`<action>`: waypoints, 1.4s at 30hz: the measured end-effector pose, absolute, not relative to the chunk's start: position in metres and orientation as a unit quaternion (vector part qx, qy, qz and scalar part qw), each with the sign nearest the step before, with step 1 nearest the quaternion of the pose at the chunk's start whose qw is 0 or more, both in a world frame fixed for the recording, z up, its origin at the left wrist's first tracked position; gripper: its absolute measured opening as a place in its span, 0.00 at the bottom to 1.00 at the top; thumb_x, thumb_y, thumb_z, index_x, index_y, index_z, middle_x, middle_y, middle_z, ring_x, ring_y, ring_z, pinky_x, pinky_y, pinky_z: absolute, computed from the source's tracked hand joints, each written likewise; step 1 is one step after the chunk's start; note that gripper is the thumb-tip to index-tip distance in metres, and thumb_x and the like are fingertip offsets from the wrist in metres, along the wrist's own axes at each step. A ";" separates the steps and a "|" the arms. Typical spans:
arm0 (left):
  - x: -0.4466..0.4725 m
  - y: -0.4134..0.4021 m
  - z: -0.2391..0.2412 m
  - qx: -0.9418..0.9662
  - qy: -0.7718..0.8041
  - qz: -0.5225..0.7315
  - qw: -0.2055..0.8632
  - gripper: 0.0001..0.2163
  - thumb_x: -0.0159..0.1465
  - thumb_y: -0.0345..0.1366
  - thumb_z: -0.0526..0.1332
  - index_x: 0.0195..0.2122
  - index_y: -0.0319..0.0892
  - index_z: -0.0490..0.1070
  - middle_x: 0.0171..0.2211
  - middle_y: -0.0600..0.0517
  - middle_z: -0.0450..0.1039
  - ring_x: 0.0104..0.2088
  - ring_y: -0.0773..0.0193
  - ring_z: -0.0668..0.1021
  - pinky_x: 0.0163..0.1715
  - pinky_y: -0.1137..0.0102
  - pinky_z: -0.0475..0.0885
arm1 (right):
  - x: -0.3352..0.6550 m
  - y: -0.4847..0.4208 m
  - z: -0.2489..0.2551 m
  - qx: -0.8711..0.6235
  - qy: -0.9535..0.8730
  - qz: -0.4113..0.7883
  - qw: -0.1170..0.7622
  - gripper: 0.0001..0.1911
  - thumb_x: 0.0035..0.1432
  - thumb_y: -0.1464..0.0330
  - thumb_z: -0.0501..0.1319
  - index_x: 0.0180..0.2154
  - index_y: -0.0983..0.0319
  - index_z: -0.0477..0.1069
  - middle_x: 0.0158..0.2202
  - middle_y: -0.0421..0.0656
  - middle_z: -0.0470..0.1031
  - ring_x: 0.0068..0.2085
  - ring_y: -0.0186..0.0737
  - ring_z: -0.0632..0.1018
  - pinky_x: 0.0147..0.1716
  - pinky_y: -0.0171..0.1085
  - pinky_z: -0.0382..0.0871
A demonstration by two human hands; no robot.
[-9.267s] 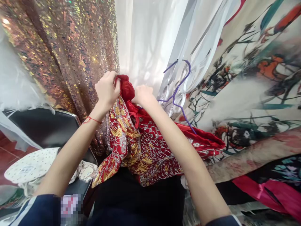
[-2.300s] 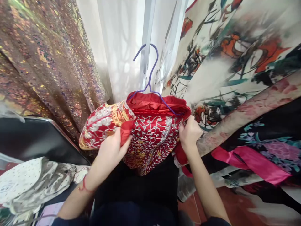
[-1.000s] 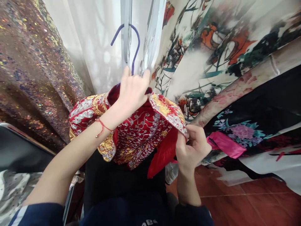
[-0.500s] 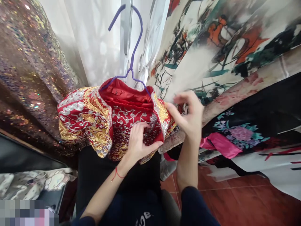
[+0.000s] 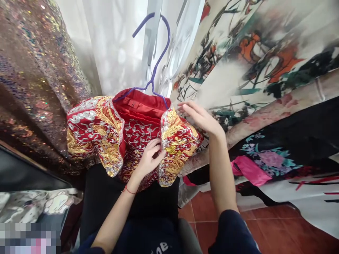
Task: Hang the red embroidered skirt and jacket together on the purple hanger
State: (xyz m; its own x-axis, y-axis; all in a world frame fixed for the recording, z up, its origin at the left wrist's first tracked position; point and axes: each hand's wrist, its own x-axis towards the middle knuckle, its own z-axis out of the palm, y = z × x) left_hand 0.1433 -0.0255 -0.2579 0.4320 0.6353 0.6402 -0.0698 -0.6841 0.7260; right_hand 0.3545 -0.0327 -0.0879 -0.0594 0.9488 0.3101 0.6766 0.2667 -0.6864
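A red garment with gold and silver embroidery hangs on a purple wire hanger in front of me, its red lining open at the top. My left hand pinches the front edge of the garment's right panel near the middle. Flat and with fingers stretched out, my right hand rests on the garment's right shoulder. The hanger's hook points up beside a white window frame.
A brown sequinned fabric hangs at the left, white sheer curtain behind. Painted floral cloths and a black flowered piece with pink ribbon hang at the right. Red floor tiles below; a dark chair with pale cloth at lower left.
The garment's right panel has folded forward over the front. My right hand went from raised and loose to lying flat on the shoulder; my left hand now grips the panel edge.
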 end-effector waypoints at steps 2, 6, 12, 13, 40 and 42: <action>0.141 -0.023 -0.258 0.767 0.178 0.490 0.374 0.11 0.71 0.40 0.59 0.34 0.41 0.75 0.51 0.41 0.77 0.55 0.54 0.76 0.58 0.55 0.72 | 0.362 -0.018 -0.099 -0.566 -0.705 0.265 0.335 0.25 0.61 0.45 0.58 0.45 0.58 0.75 0.46 0.45 0.79 0.51 0.42 0.78 0.54 0.44 0.72; 0.138 -0.019 -0.257 0.762 0.161 0.478 0.407 0.13 0.71 0.42 0.58 0.34 0.41 0.76 0.50 0.41 0.78 0.54 0.54 0.77 0.58 0.55 0.71 | 0.367 -0.011 -0.118 -0.544 -0.659 0.377 0.357 0.24 0.54 0.48 0.64 0.42 0.59 0.73 0.38 0.42 0.80 0.38 0.39 0.80 0.40 0.41 0.78; 0.131 -0.003 -0.268 0.723 0.191 0.482 0.456 0.15 0.69 0.47 0.59 0.40 0.41 0.78 0.43 0.44 0.80 0.47 0.54 0.80 0.54 0.58 0.74 | 0.356 -0.040 -0.086 -0.566 -0.661 0.121 0.478 0.16 0.54 0.55 0.68 0.34 0.59 0.70 0.31 0.36 0.74 0.32 0.32 0.74 0.35 0.35 0.70; 0.130 -0.001 -0.272 0.701 0.215 0.495 0.466 0.16 0.69 0.48 0.59 0.39 0.41 0.77 0.41 0.44 0.80 0.44 0.55 0.80 0.51 0.60 0.75 | 0.351 -0.048 -0.081 -0.572 -0.667 0.051 0.475 0.14 0.55 0.57 0.68 0.34 0.60 0.71 0.31 0.36 0.74 0.32 0.32 0.74 0.36 0.35 0.69; 0.114 0.001 -0.311 0.620 0.421 0.525 0.404 0.18 0.69 0.52 0.54 0.30 0.44 0.61 0.21 0.59 0.56 0.22 0.70 0.60 0.24 0.72 0.59 | 0.340 -0.161 -0.240 -0.653 -0.505 -0.342 0.448 0.29 0.67 0.46 0.53 0.21 0.57 0.59 0.15 0.37 0.58 0.16 0.33 0.62 0.17 0.35 0.54; 0.117 0.002 -0.324 0.613 0.426 0.522 0.412 0.17 0.69 0.51 0.55 0.31 0.43 0.65 0.23 0.58 0.60 0.23 0.69 0.63 0.26 0.73 0.61 | 0.345 -0.155 -0.246 -0.669 -0.503 -0.337 0.431 0.27 0.68 0.46 0.51 0.25 0.58 0.63 0.17 0.38 0.62 0.18 0.34 0.65 0.18 0.34 0.55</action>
